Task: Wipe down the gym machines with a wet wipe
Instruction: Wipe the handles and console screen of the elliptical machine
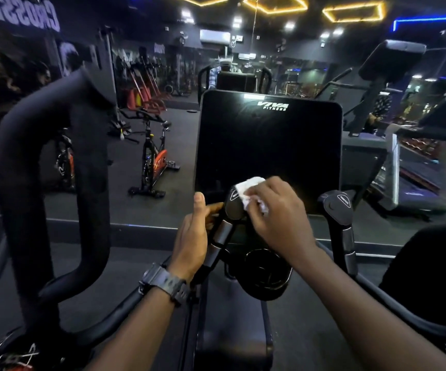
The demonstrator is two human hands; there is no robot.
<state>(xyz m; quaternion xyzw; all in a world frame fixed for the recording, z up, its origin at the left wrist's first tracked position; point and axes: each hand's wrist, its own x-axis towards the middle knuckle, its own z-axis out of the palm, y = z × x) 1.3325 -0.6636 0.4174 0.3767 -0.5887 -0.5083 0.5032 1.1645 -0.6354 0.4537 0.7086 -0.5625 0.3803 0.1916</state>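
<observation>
I stand at a black cardio machine with a dark console screen (268, 145) marked VIVA FITNESS. Below the screen rise two short grip handles. My right hand (275, 212) holds a crumpled white wet wipe (250, 190) against the rounded top of the left grip handle (233, 207). My left hand (193, 236), a dark watch on its wrist, grips the same handle's shaft lower down, thumb raised. The right grip handle (338, 207) stands untouched.
A thick black moving arm (55, 167) loops up on my left, and another dark padded part sits at the right edge. A round black cup holder (264, 274) lies under my right wrist. Beyond, a wall mirror shows spin bikes (153, 159) and a treadmill (414, 167).
</observation>
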